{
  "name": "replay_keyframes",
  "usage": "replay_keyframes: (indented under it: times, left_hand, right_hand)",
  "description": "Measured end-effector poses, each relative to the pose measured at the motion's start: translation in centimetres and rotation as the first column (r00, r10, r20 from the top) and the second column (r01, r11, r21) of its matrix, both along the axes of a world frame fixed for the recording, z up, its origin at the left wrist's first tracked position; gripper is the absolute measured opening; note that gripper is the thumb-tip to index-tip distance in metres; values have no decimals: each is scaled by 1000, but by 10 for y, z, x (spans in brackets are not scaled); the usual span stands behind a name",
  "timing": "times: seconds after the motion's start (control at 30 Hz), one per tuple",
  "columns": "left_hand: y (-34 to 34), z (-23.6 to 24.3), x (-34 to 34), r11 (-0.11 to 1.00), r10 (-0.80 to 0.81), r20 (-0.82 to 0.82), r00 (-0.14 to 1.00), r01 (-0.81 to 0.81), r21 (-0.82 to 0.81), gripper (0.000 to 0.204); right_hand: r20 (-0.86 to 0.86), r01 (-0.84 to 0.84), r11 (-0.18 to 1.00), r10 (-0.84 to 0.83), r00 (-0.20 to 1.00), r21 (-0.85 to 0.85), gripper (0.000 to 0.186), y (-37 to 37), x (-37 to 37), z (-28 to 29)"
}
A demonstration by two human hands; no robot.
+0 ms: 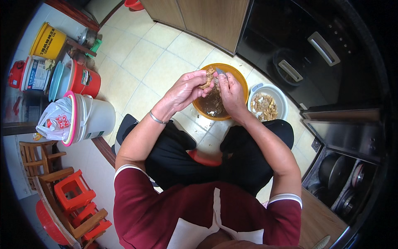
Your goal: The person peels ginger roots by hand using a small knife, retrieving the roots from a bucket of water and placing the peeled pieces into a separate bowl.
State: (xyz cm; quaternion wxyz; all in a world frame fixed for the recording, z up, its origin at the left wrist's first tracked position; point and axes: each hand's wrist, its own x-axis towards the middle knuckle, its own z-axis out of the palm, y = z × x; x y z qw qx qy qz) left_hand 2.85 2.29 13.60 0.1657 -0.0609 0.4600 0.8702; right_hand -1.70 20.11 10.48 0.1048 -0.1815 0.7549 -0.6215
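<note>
Above an orange-yellow basin (244, 85) on the floor, my left hand (187, 86) is closed on a knobby yellow-brown root (207, 79) that looks like ginger. My right hand (232, 93) is closed on a small knife (221, 72), its grey blade beside the root. Its handle is hidden in my fingers. Murky brown water (211, 103) with dark bits and a white scrap lies in the basin. To the right, a pale grey-white bowl (283, 99) holds several similar knobby pieces (265, 107) and white bits.
Black oven-like fronts (302, 54) and wooden cabinet doors (203, 20) border the tiled floor. At left stand a white bucket (99, 118), a red bucket (89, 81) and a yellow bucket (47, 41). Red stools (74, 191) are at lower left; an open drawer (340, 178) with pans is at lower right.
</note>
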Motion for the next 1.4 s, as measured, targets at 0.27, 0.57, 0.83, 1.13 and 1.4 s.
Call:
replay_keyframes:
  times: [0.27,0.57,0.83,1.13,1.4]
  left_hand:
    - [2,-4,-1,999,47,-43,998,-47,-3,34]
    - [4,0,1,981,43,-128,991,-66,-180,29]
    - [7,-1,3,889,104,-297,949,-223,-400,28]
    - [8,-6,1,797,106,-390,915,-313,-516,25]
    - [12,-8,2,779,124,-497,859,-395,-488,24]
  right_hand:
    - [-175,-22,999,16,985,-29,28,4,3,17]
    - [52,-42,995,47,998,-86,27,4,-3,6]
    - [242,-84,966,145,959,-246,28,3,-4,4]
    - [342,-151,936,262,902,-319,26,8,-3,11]
    - [120,-181,972,200,972,-151,30,5,3,13]
